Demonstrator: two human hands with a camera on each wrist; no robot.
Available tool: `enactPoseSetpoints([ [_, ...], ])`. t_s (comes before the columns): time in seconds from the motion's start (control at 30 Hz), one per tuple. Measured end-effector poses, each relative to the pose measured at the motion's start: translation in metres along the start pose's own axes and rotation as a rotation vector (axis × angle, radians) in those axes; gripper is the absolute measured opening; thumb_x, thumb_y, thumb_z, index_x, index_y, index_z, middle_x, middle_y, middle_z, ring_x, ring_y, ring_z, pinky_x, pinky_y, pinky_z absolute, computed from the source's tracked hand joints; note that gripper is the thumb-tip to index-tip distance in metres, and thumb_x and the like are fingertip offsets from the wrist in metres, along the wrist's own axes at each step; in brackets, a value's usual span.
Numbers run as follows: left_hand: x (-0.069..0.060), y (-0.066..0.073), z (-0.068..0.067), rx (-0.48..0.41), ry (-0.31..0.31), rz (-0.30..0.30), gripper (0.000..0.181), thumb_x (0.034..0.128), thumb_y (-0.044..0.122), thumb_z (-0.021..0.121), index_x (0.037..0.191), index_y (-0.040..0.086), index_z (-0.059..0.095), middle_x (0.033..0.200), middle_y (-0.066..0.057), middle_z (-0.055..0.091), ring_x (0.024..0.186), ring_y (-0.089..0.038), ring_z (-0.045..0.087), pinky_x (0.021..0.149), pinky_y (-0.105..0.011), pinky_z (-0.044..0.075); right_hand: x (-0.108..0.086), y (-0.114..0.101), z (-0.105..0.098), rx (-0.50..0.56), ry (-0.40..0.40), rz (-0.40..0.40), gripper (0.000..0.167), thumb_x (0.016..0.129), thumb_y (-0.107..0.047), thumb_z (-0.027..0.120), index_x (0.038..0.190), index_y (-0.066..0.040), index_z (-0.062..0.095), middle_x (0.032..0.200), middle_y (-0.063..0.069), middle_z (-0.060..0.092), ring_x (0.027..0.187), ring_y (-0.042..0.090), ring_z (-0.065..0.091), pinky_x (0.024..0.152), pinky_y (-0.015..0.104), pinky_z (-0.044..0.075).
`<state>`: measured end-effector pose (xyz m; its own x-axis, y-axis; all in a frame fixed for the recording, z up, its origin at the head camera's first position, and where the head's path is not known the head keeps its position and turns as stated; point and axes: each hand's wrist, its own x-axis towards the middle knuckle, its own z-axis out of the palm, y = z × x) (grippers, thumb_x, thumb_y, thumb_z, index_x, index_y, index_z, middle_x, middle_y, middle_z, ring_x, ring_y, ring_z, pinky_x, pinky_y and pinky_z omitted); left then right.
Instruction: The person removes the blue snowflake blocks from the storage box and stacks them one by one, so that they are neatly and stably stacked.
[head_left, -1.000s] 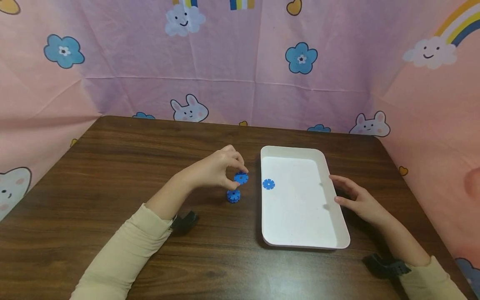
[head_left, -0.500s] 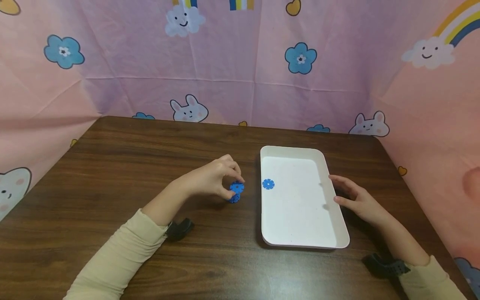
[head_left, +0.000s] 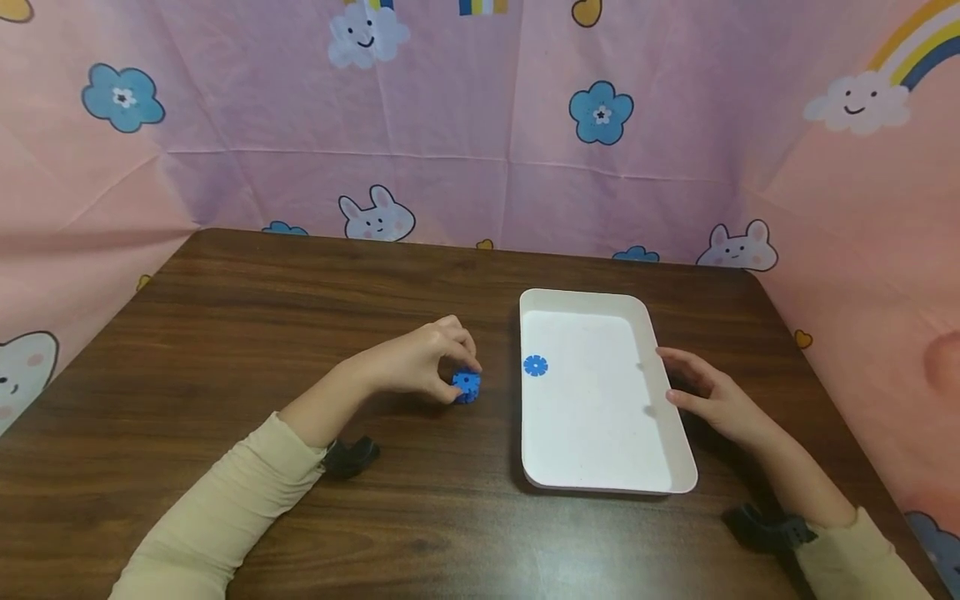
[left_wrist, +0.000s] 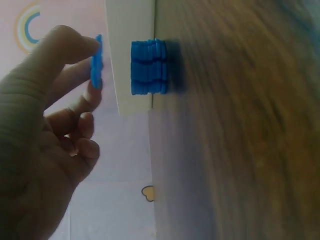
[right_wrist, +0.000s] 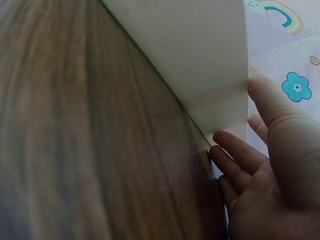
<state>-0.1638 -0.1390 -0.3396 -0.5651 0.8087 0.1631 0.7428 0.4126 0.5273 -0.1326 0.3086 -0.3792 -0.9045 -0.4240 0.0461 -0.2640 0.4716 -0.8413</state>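
My left hand pinches a blue notched plastic disc by its edges between thumb and fingers. Under it, on the table, stands a short stack of similar blue discs. The left wrist view shows a gap between the held disc and the stack. To the right is a white rectangular tray, with one blue disc lying flat inside near its left wall. My right hand rests by the tray's right wall, its fingers fairly straight and fingertips against the side.
Dark wood-grain table lies under everything. A pink and purple patterned cloth hangs behind and at the sides. Dark bands with devices sit at both wrists, the left one close above the table.
My left hand has come down and slightly left with the pinched disc, from above and right of the stack to over it. The right hand and tray have stayed put.
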Motion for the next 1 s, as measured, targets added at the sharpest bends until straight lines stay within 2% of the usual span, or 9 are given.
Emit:
enactPoseSetpoints([
  [0.03,0.000,-0.001,0.000,-0.002,-0.003,0.006,0.029,0.0727,0.012,0.080,0.101,0.008,0.075,0.096,0.007,0.056,0.095,-0.013,0.043,0.076,-0.029,0.045,0.001,0.000,0.000,0.006,-0.002,-0.001,0.058,0.093,-0.006,0.061,0.145,-0.004,0.035,0.144,0.022,0.038,0.128,0.038,0.038,0.099,0.062,0.030],
  [0.1,0.001,-0.004,0.001,-0.012,-0.011,0.017,0.029,0.0728,0.012,0.080,0.101,0.008,0.075,0.096,0.008,0.056,0.094,-0.013,0.043,0.076,-0.029,0.044,0.001,-0.001,0.000,0.013,-0.004,0.001,0.059,0.093,-0.006,0.061,0.145,-0.003,0.034,0.144,0.023,0.038,0.128,0.042,0.036,0.099,0.064,0.028],
  [0.2,0.001,-0.007,0.003,-0.022,-0.021,0.025,0.029,0.0721,0.012,0.080,0.101,0.008,0.075,0.096,0.008,0.057,0.094,-0.013,0.043,0.076,-0.030,0.043,0.001,-0.001,0.000,0.002,-0.004,0.000,0.058,0.093,-0.006,0.061,0.145,-0.004,0.035,0.143,0.022,0.039,0.127,0.028,0.040,0.102,0.042,0.036],
  [0.27,0.001,-0.008,0.004,-0.026,-0.024,0.025,0.030,0.0717,0.011,0.080,0.101,0.008,0.075,0.096,0.008,0.057,0.094,-0.013,0.043,0.076,-0.030,0.043,0.000,0.001,0.000,0.000,-0.002,-0.009,0.058,0.093,-0.006,0.061,0.144,-0.004,0.035,0.143,0.022,0.039,0.124,0.014,0.042,0.097,0.025,0.037],
  [0.33,0.001,-0.010,0.005,-0.020,-0.026,0.027,0.030,0.0710,0.011,0.079,0.101,0.008,0.075,0.097,0.008,0.056,0.094,-0.013,0.043,0.077,-0.030,0.042,0.000,0.001,0.000,0.014,-0.003,-0.027,0.057,0.093,-0.004,0.061,0.144,-0.003,0.036,0.142,0.024,0.039,0.121,0.004,0.042,0.092,0.014,0.035],
  [0.47,0.001,-0.012,0.005,-0.006,-0.027,0.027,0.031,0.0700,0.012,0.078,0.101,0.008,0.075,0.097,0.008,0.056,0.095,-0.012,0.043,0.080,-0.030,0.042,-0.001,0.001,0.000,0.027,0.001,-0.057,0.056,0.093,-0.001,0.060,0.144,-0.002,0.036,0.140,0.027,0.039,0.118,-0.001,0.042,0.091,0.013,0.036],
  [0.77,0.001,-0.014,0.006,-0.021,-0.043,0.012,0.032,0.0706,0.012,0.078,0.102,0.008,0.075,0.097,0.006,0.056,0.095,-0.013,0.043,0.080,-0.030,0.042,-0.001,0.001,0.000,0.012,0.004,-0.036,0.057,0.093,-0.003,0.061,0.144,-0.003,0.036,0.142,0.026,0.038,0.118,-0.003,0.041,0.090,0.013,0.035],
  [1.0,0.001,-0.014,0.006,-0.024,-0.053,0.013,0.033,0.0704,0.011,0.079,0.103,0.007,0.074,0.098,0.007,0.056,0.094,-0.013,0.042,0.079,-0.030,0.041,-0.001,0.001,0.000,0.021,0.003,-0.055,0.057,0.092,-0.001,0.060,0.144,-0.002,0.036,0.142,0.027,0.037,0.118,-0.003,0.041,0.091,0.013,0.035],
])
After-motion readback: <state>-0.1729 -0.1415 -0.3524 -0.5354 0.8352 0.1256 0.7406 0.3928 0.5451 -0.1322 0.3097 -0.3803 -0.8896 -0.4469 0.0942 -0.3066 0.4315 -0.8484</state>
